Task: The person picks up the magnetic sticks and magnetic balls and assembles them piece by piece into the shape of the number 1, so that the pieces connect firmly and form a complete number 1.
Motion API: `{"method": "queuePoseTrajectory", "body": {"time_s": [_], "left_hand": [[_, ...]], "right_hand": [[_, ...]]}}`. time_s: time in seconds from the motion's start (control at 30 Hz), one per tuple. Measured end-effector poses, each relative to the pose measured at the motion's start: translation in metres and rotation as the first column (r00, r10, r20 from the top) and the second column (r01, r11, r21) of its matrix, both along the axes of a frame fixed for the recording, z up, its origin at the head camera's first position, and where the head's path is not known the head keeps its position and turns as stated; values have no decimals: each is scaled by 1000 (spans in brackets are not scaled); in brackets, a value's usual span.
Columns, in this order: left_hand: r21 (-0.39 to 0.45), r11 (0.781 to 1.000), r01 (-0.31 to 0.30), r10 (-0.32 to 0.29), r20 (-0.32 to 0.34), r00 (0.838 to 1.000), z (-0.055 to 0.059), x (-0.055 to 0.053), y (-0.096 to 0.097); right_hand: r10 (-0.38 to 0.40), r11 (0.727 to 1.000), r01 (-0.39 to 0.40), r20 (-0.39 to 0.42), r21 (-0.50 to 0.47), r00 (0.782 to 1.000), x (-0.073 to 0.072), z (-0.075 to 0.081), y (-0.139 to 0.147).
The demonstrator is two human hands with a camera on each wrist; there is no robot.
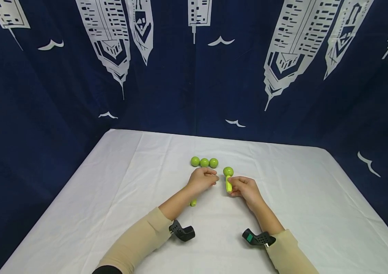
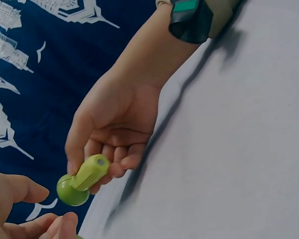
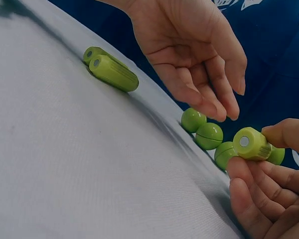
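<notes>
My right hand [image 1: 246, 188] pinches a short yellow-green magnetic rod [image 1: 229, 185] between thumb and fingers. A shiny green ball [image 1: 228, 171] sits at the far end of that rod, touching it in the left wrist view. The rod's near end shows a round grey magnet [image 3: 244, 141] in the right wrist view. Just to the left, my left hand [image 1: 202, 179] hovers with loosely bent fingers and nothing between them. Beyond it, three more green balls [image 1: 204, 163] stand in a row on the white cloth.
Two more yellow-green rods [image 3: 114, 73] lie side by side on the white-covered table [image 1: 128, 171]; in the head view my left forearm partly hides them. A dark blue curtain [image 1: 194, 83] with white building prints hangs behind the table's far edge.
</notes>
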State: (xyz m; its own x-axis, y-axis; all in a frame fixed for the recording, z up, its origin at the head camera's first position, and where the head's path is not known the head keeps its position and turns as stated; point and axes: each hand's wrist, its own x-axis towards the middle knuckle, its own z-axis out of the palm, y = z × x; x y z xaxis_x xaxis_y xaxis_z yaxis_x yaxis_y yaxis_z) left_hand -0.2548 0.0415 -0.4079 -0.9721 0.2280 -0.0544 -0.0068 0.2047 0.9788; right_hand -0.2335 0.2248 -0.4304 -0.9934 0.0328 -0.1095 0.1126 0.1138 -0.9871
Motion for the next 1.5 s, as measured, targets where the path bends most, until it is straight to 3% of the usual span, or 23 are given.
{"method": "queuePoseTrajectory", "body": {"time_s": [0.13,0.27,0.4,0.57,0.67,0.8,0.87,1.0,1.17,1.4,1.5], "left_hand": [[-71,997,12,-15,-32,999,10,-9,-7],[-203,978,40,-68,-131,989,19,-23,-13],[-347,936,61,-151,-237,960,26,-37,-16],[-469,882,55,-213,-292,932,29,-53,-13],[-530,846,49,-242,-302,922,28,-61,-10],[-619,784,35,-286,-311,906,26,-70,-7],[-663,749,24,-316,-325,891,25,-74,-7],[-716,697,20,-371,-337,865,24,-81,-5],[-752,658,40,-403,-307,863,19,-89,-2],[-765,642,53,-416,-289,862,7,-97,-1],[-778,624,70,-434,-272,859,3,-99,0]], "right_hand": [[-15,1000,15,-1,8,1000,-2,-3,3],[-32,999,32,-3,6,999,-3,-5,5],[-39,999,38,-6,-10,999,-5,-6,6],[-45,999,45,-7,-24,999,-6,-7,5],[-48,999,48,-2,-17,999,-6,-7,5],[-53,998,53,1,-17,999,-7,-9,4],[-52,998,52,0,-24,999,-7,-9,5],[-52,998,52,0,-31,999,-7,-8,5],[-58,998,58,1,-26,998,-7,-8,6],[-53,998,53,0,-21,999,-8,-11,7],[-63,998,63,3,-22,998,-8,-14,7]]}}
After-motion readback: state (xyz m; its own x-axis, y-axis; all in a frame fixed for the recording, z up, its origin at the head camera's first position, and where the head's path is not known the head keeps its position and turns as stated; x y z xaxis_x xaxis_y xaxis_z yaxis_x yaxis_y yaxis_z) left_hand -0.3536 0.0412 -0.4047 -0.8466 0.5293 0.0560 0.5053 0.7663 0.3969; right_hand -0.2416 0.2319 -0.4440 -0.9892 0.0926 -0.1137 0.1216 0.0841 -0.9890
